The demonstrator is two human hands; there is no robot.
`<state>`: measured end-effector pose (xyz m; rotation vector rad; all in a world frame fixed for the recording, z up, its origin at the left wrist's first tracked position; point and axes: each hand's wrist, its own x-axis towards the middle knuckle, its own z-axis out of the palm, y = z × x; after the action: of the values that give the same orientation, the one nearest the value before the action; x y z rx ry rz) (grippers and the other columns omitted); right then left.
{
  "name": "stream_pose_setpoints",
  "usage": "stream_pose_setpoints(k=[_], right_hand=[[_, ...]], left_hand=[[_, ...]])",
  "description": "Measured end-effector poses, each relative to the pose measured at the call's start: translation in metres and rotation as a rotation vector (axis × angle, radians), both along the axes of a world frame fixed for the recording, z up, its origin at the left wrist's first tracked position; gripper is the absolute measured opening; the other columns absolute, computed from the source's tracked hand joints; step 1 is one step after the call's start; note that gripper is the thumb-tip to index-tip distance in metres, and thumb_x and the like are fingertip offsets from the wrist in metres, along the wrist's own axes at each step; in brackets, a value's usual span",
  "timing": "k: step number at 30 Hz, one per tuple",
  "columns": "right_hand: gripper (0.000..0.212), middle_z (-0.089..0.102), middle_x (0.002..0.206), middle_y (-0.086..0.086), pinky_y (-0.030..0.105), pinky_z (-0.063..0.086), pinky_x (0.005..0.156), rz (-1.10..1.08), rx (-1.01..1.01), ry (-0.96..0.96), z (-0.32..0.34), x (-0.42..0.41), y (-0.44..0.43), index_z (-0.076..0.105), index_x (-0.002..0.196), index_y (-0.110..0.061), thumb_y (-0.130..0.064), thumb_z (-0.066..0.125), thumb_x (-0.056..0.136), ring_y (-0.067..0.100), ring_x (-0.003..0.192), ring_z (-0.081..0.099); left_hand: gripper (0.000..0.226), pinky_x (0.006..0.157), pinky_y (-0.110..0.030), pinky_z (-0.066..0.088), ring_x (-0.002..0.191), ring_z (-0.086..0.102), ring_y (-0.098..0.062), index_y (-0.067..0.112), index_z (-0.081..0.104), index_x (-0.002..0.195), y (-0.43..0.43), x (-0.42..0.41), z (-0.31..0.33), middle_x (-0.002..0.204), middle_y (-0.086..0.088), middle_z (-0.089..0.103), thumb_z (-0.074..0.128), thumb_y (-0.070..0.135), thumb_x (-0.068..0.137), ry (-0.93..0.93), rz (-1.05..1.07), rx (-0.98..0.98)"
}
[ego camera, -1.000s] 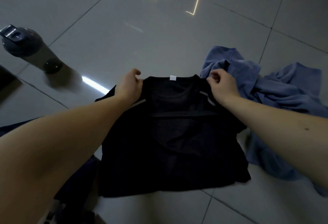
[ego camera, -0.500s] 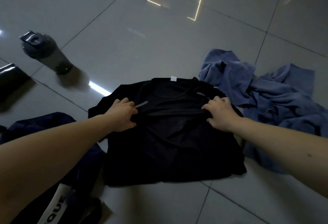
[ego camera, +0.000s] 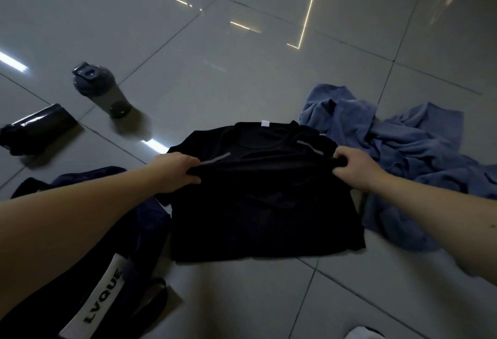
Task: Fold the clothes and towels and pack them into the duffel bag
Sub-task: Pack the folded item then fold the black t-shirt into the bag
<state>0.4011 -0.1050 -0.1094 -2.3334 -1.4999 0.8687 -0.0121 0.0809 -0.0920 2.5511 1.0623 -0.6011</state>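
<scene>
We have the black shirt (ego camera: pixel 263 209) spread on the tiled floor (ego camera: pixel 242 69), collar and white neck tag (ego camera: pixel 265 123) at the far end, hem toward us. We judge it thin, light and limp with no stiffness, probably a bit slick, so it will sag and slip unless it is held at an edge or a gathered ridge. The best grip is on both sides at the same level, so the fold line runs straight.

The left hand (ego camera: pixel 174 174) is at the shirt's left side, about chest level. Its fingers (ego camera: pixel 192 163) are curled over a raised ridge of cloth with the thumb under it, pinching the fabric. The right hand (ego camera: pixel 355 169) mirrors it on the right side, fingers (ego camera: pixel 343 156) curled tight on the same ridge. The cloth is taut between the two hands, the upper part lies beyond the fingers and the lower part slopes down to us. This looks like a crosswise fold in progress, not yet laid down.

The blue towel (ego camera: pixel 416 150) is crumpled just right of the shirt, touching it and partly under the right forearm, unfolded. The navy duffel bag (ego camera: pixel 107 258) with its LVQUE label sits at lower left, beside the shirt. Well off to the far left are a grey bottle (ego camera: pixel 102 91) standing upright and a black pouch (ego camera: pixel 37 127) lying down.
</scene>
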Motion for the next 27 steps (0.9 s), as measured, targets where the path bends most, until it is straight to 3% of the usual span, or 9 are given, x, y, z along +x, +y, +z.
stream_pose_setpoints(k=[4, 8, 12, 15, 18, 21, 24, 27], right_hand=[[0.005, 0.065, 0.078, 0.012, 0.033, 0.040, 0.063, -0.064, 0.101, 0.059, 0.028, 0.009, 0.003, 0.064, 0.082, -0.008, -0.005, 0.061, 0.085, 0.024, 0.071, 0.058], [0.009, 0.066, 0.081, 0.001, 0.029, 0.041, 0.067, -0.045, 0.130, -0.019, 0.044, 0.014, 0.019, 0.067, 0.087, -0.012, -0.004, 0.064, 0.084, 0.019, 0.076, 0.060], [0.013, 0.068, 0.089, 0.005, 0.029, 0.044, 0.073, -0.122, 0.145, -0.060, 0.036, 0.018, 0.047, 0.069, 0.092, -0.010, -0.005, 0.064, 0.082, 0.022, 0.084, 0.061], [0.014, 0.066, 0.093, 0.002, 0.028, 0.043, 0.078, -0.179, 0.145, -0.097, 0.022, 0.021, 0.067, 0.069, 0.096, -0.013, -0.007, 0.066, 0.083, 0.023, 0.093, 0.062], [0.036, 0.063, 0.107, -0.002, 0.030, 0.046, 0.090, -0.308, 0.200, -0.015, 0.007, 0.020, 0.078, 0.066, 0.115, -0.017, -0.022, 0.077, 0.081, 0.018, 0.104, 0.059], [0.054, 0.059, 0.122, 0.010, 0.040, 0.047, 0.099, -0.384, 0.214, -0.091, -0.011, 0.012, 0.071, 0.058, 0.127, -0.013, -0.026, 0.077, 0.078, 0.029, 0.112, 0.056], [0.045, 0.055, 0.120, 0.016, 0.042, 0.046, 0.099, -0.391, 0.177, -0.138, -0.029, -0.004, 0.041, 0.058, 0.125, -0.009, -0.018, 0.072, 0.084, 0.035, 0.110, 0.055], [0.038, 0.051, 0.122, 0.012, 0.050, 0.043, 0.103, -0.411, 0.091, -0.205, -0.042, -0.021, -0.001, 0.055, 0.123, -0.013, -0.029, 0.067, 0.091, 0.035, 0.117, 0.049]], left_hand=[[0.029, 0.081, -0.031, 0.039, 0.088, 0.057, -0.022, 0.031, 0.056, 0.084, 0.009, -0.005, 0.021, 0.078, 0.006, 0.057, 0.060, 0.060, 0.089, -0.015, 0.028, 0.120], [0.020, 0.094, -0.034, 0.030, 0.086, 0.058, -0.021, 0.027, 0.062, 0.096, 0.031, -0.004, 0.031, 0.085, 0.005, 0.063, 0.064, 0.046, 0.092, -0.057, 0.095, 0.123], [0.021, 0.078, -0.037, 0.047, 0.089, 0.061, -0.032, 0.014, 0.066, 0.103, 0.052, 0.001, 0.025, 0.090, -0.007, 0.063, 0.073, 0.028, 0.089, -0.199, 0.289, 0.079], [0.022, 0.080, -0.042, 0.053, 0.089, 0.062, -0.033, 0.012, 0.066, 0.108, 0.070, 0.006, 0.007, 0.101, -0.013, 0.067, 0.073, 0.022, 0.088, -0.235, 0.401, 0.059], [0.038, 0.097, -0.046, 0.049, 0.112, 0.057, -0.036, 0.012, 0.060, 0.128, 0.080, 0.013, -0.013, 0.125, -0.016, 0.060, 0.068, 0.015, 0.090, -0.275, 0.475, 0.182], [0.060, 0.108, -0.048, 0.034, 0.131, 0.038, -0.037, 0.013, 0.045, 0.144, 0.069, 0.021, -0.024, 0.144, -0.016, 0.044, 0.066, 0.017, 0.088, -0.218, 0.442, 0.312], [0.052, 0.103, -0.045, 0.041, 0.124, 0.046, -0.034, 0.015, 0.053, 0.136, 0.034, 0.030, -0.034, 0.138, -0.012, 0.048, 0.066, 0.022, 0.085, -0.221, 0.352, 0.188], [0.031, 0.087, -0.040, 0.052, 0.108, 0.058, -0.028, 0.020, 0.057, 0.119, -0.022, 0.038, -0.036, 0.122, -0.003, 0.052, 0.062, 0.032, 0.090, -0.156, 0.245, 0.042]])
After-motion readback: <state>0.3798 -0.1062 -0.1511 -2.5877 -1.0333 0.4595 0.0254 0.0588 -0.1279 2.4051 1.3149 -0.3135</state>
